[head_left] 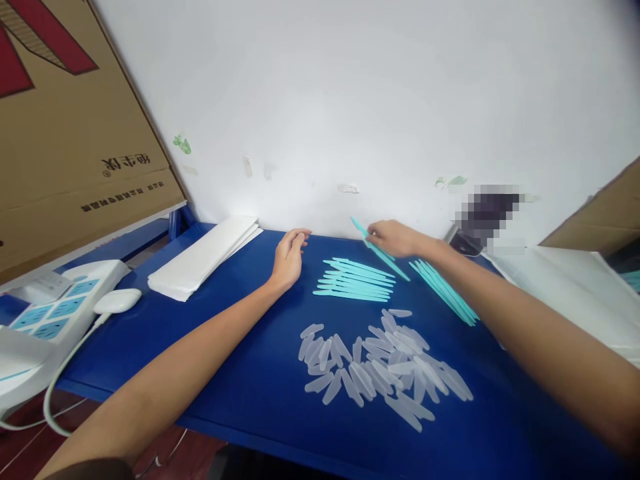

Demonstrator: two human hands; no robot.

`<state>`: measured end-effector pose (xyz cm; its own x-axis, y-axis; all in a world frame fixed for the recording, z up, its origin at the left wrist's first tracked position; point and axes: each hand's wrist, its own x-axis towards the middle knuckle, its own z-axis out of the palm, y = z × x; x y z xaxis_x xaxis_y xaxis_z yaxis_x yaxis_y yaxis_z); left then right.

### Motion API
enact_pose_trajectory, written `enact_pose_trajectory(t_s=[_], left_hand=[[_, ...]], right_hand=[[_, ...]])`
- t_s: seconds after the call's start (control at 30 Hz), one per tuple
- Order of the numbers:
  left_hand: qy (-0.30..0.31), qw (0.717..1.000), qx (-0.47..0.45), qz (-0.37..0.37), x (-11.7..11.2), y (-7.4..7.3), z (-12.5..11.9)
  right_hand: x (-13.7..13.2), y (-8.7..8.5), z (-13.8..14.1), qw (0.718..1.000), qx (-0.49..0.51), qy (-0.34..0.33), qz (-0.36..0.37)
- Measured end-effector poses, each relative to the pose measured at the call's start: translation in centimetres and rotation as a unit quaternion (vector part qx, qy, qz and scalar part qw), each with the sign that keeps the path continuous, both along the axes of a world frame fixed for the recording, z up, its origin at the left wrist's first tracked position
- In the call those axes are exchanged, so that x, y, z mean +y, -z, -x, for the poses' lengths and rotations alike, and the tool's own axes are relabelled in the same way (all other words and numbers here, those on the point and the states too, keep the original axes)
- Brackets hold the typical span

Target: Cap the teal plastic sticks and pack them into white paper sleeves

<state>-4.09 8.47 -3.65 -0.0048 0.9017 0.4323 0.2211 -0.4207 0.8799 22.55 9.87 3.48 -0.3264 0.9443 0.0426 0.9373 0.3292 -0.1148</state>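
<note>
My right hand [397, 238] pinches a slim turquoise eyebrow razor [395, 265] near the wall, holding it at a slant. Just below lies a row of similar razors [355, 281], side by side. A second slanted bundle of turquoise razors [445, 293] rests under my right forearm. My left hand [290, 257] is over the table to the left of the row, its fingers loosely bent and nothing visible in them. Nearer to me, a loose pile of translucent blade caps [385, 363] is spread on the blue table [250, 400].
Folded white sheets [205, 257] lie at the back left. A power strip [65, 307] with a white charger [117, 301] and its cable is at the left edge. A big cardboard box [75, 153] leans there. Clear plastic [565, 280] is at the right.
</note>
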Motion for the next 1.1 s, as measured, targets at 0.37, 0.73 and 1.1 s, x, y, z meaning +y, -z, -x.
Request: enact_pose_trajectory(t_s=[0.37,0.73,1.1], left_hand=[[0.042,0.999,-0.024,0.025,0.1,-0.1,0.1],[0.088,0.991,0.103,0.012,-1.6,-1.0,-0.3],[0.327,0.776,0.492,-0.222,-7.6,-4.7,-8.4]], right_hand=[[-1.7,1.9,0.9,0.998,0.029,0.041,-0.034],[-4.1,4.3,-1.0,0.990,0.111,0.042,-0.078],[-5.9,7.0,-1.1,0.843,0.474,0.170,-0.192]])
